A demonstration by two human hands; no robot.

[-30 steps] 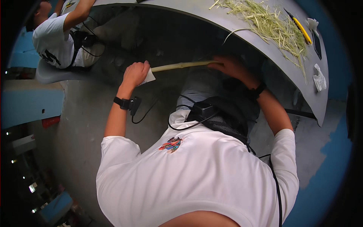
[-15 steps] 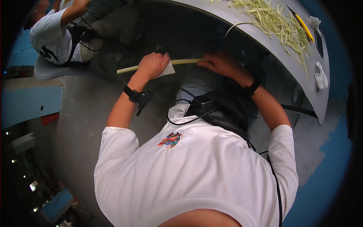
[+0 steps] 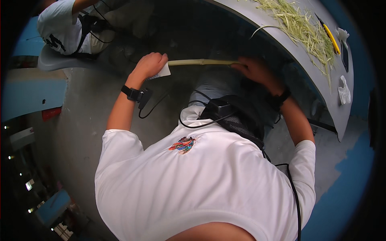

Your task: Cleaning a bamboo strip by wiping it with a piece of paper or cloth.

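A slim pale yellow-green bamboo stick (image 3: 203, 62), with a raised joint near its middle, lies almost level between my hands. My left hand (image 3: 150, 65) is closed around its left end, with a folded white sheet (image 3: 164, 71) pinched in the grip and its corner sticking out. Whether the stick runs on inside that fist is hidden. At the other end, my right hand (image 3: 257, 70) is closed with thumb and fingers on the stick, partly in shadow. Both wrists wear black straps.
A grey table (image 3: 321, 86) curves along the right, carrying a heap of pale green shavings (image 3: 305, 32), a yellow cutter knife (image 3: 331, 39) and a crumpled white wrapper (image 3: 344, 91). Another person (image 3: 60, 26) sits at upper left on a grey stool (image 3: 60, 61). Black cables hang at my waist.
My left hand has moved left relative to the stick, whose left end no longer sticks out past it. My right hand has shifted slightly right. The white sheet stays in the left hand.
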